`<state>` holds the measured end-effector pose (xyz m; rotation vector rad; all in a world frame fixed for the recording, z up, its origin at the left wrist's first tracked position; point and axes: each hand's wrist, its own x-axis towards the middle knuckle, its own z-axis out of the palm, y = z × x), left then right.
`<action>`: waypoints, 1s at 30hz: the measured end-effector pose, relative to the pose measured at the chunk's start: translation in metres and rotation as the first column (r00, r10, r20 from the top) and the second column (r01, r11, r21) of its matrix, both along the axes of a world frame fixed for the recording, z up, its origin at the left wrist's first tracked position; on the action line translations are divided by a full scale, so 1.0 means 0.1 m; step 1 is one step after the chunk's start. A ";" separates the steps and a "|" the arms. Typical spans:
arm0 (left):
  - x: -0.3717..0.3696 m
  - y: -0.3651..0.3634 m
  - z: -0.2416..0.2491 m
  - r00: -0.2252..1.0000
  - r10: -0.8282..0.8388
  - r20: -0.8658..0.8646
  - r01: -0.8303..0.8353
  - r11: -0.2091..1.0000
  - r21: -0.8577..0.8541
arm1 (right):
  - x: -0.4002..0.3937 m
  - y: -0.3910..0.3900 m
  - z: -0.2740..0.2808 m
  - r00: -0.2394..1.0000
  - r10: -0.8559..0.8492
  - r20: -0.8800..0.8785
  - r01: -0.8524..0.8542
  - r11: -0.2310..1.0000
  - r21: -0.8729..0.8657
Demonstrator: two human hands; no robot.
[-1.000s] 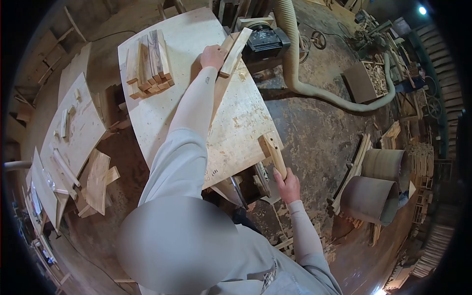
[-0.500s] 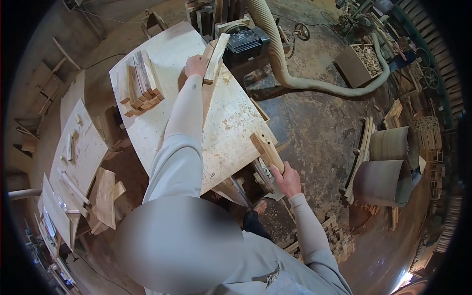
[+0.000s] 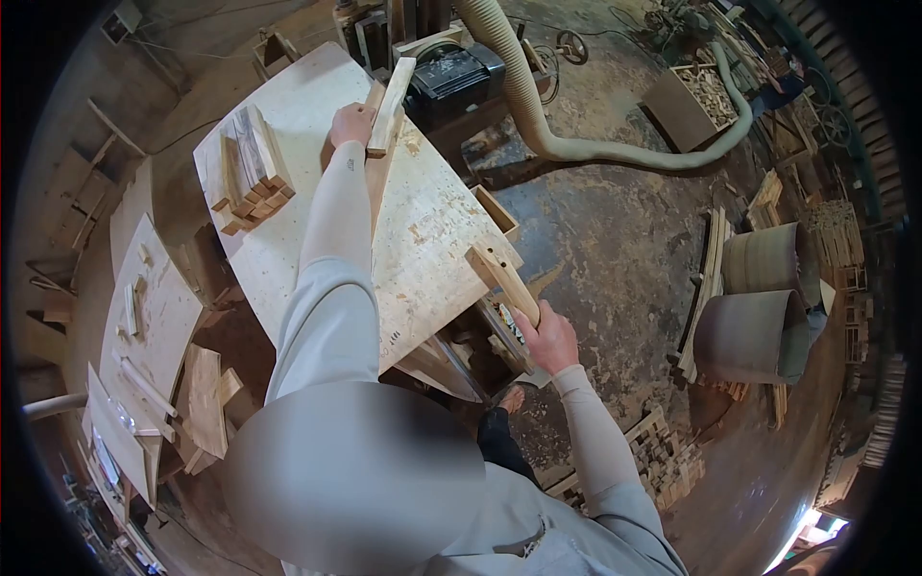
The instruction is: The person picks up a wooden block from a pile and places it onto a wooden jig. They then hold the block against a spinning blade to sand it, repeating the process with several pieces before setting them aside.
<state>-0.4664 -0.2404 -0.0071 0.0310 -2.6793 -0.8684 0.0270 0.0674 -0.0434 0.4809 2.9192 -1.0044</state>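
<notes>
One head-worn fisheye camera looks steeply down over the worktable point(image 3: 317, 115) from close above.

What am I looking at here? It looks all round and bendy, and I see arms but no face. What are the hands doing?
The picture comes from a camera worn on a person's head, looking down, so you see their own arms. Its lens bends everything into a round shape. This is a woodworking shop. In front of the person is a pale work table dusted with sawdust. The left hand reaches far across and holds a wood strip near a dark machine with a fat dust hose. The right hand, close by, holds another wooden piece at the table's edge. A stack of wood blocks rests on the table. More wood lies around the floor.
</notes>
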 end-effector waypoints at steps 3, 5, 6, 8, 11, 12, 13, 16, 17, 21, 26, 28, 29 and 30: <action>0.00 0.00 0.00 1.000 -0.004 0.011 0.004 1.000 0.016 | 0.00 -0.02 0.08 1.000 0.005 0.006 -0.005 1.000 -0.009; 0.00 0.00 -0.02 1.000 0.002 -0.007 -0.002 1.000 0.010 | 0.01 -0.03 0.12 0.999 -0.011 0.045 0.013 1.000 -0.029; 0.00 0.00 -0.04 1.000 0.006 -0.020 -0.006 1.000 0.003 | 0.01 -0.03 0.12 0.999 -0.008 0.048 0.010 0.999 -0.031; -0.02 -0.01 -0.07 1.000 -0.007 -0.004 0.007 0.999 -0.047 | 0.01 -0.03 0.13 0.999 -0.016 0.050 0.018 0.999 -0.047; 0.02 0.02 -0.05 1.000 -0.005 0.016 0.006 0.999 -0.043 | 0.01 -0.04 0.16 1.000 -0.013 0.011 0.014 0.997 -0.077; 0.04 0.03 -0.05 1.000 -0.014 -0.003 0.014 1.000 0.010 | 0.00 -0.05 0.20 1.000 -0.007 0.013 0.008 0.997 -0.078; 0.05 0.02 -0.08 1.000 -0.017 -0.023 0.019 0.998 0.061 | 0.00 -0.06 0.25 0.999 -0.015 0.029 0.016 0.998 -0.063; 0.15 0.01 0.00 0.993 0.000 -0.116 0.015 0.991 0.134 | -0.01 -0.06 0.32 0.999 -0.015 0.052 0.018 0.999 -0.048; 0.19 0.03 0.07 0.988 -0.015 -0.156 0.044 0.983 0.180 | -0.01 -0.06 0.32 0.998 -0.017 0.056 0.020 0.999 -0.044; 0.26 -0.07 0.28 0.980 -0.011 -0.199 -0.025 0.984 -0.175 | 0.01 -0.06 0.40 0.998 -0.002 0.068 0.004 1.000 -0.028; 0.54 -0.13 0.25 0.982 -0.099 -0.162 0.094 0.995 -0.035 | -0.01 -0.02 0.51 0.993 0.000 0.114 0.003 1.000 -0.025; 0.54 -0.11 0.07 0.987 0.083 -0.138 -0.072 0.994 0.080 | 0.00 -0.03 0.52 0.991 0.008 0.134 -0.005 1.000 -0.028; 0.52 -0.10 0.02 0.987 0.084 -0.133 -0.075 0.995 0.073 | -0.01 0.00 0.54 0.989 0.021 0.148 -0.020 1.000 -0.009; 0.48 -0.09 0.02 0.998 0.053 -0.022 -0.050 0.994 0.100 | -0.02 0.03 0.54 0.989 0.027 0.146 -0.026 1.000 -0.012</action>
